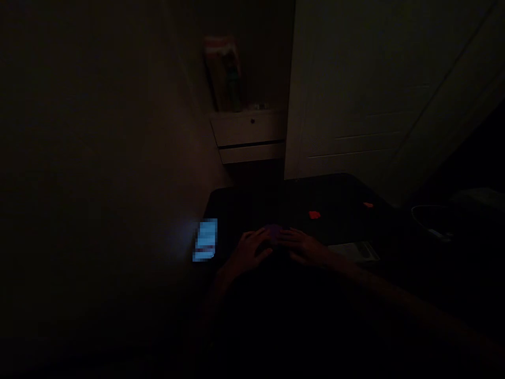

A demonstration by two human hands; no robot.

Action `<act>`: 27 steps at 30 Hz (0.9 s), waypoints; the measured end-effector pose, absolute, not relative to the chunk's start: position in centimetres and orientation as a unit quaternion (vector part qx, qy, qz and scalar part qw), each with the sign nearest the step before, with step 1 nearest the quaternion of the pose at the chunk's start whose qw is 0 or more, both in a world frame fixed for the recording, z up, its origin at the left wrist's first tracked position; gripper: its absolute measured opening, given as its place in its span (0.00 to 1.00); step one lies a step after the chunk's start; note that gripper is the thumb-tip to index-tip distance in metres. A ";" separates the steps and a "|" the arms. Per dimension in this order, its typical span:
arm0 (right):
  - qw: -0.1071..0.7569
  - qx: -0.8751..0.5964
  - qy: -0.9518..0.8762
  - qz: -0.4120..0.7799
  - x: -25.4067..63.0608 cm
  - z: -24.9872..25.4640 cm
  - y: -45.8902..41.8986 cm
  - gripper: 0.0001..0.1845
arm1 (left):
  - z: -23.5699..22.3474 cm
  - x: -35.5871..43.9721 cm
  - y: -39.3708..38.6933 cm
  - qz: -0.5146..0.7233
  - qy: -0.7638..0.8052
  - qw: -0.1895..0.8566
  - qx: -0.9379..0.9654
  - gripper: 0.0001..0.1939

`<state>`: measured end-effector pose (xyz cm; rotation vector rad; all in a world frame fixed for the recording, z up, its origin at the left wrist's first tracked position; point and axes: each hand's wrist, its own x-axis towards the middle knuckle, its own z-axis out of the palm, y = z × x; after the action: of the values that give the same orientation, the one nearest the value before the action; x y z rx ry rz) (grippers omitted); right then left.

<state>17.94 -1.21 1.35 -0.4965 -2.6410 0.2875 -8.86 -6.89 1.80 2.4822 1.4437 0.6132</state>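
The scene is very dark. A small purple piece [273, 232], flat-looking and of a kind I cannot make out, lies between my hands on a dark tabletop [252, 202]. My left hand [252, 249] reaches it from the left, fingers stretched out and fingertips at its edge, thumb apart. From the other side my right hand [303, 247] rests with its fingers extended toward the same piece, fingertips touching or overlapping its right edge. How firmly either hand presses cannot be seen.
A lit phone screen [205, 240], blurred out, glows at the table's left edge. Two small orange-red pieces [314, 215] lie farther back and right. A pale flat sheet or packet [355, 252] sits beside my right forearm. Behind stand a drawer unit [250, 131] and a pale panel [347, 89].
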 end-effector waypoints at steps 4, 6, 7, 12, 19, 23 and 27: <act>0.227 -0.188 -0.953 0.073 17.5 1.1 -1.8 0.29 | 1.4 -8.7 -6.9 0.212 0.480 0.085 0.847 0.18; 0.235 -0.206 -0.948 0.057 17.2 1.0 -2.1 0.28 | 1.1 -8.6 -6.9 0.218 0.480 0.073 0.847 0.17; 0.235 -0.215 -0.947 0.051 17.1 1.0 -2.3 0.27 | 1.0 -8.6 -6.8 0.223 0.480 0.068 0.846 0.17; 0.207 -0.232 -0.949 0.054 16.9 1.5 -2.6 0.28 | 0.7 -8.9 -6.6 0.257 0.470 0.058 0.842 0.15; 0.242 -0.194 -0.939 0.151 18.3 0.6 -1.0 0.32 | 0.1 -8.8 -6.1 0.343 0.487 0.071 0.800 0.12; 0.402 -0.278 -0.857 0.165 18.5 1.6 0.4 0.25 | 0.9 -7.1 -3.9 0.347 0.558 0.041 0.753 0.15; 0.486 -0.342 -0.792 0.137 17.4 3.8 1.3 0.19 | 2.3 -3.2 -0.6 0.261 0.586 0.003 0.767 0.21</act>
<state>17.36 1.27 3.79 -0.8329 -1.9277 0.3333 -3.15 -0.56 2.29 2.4060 1.8376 0.8194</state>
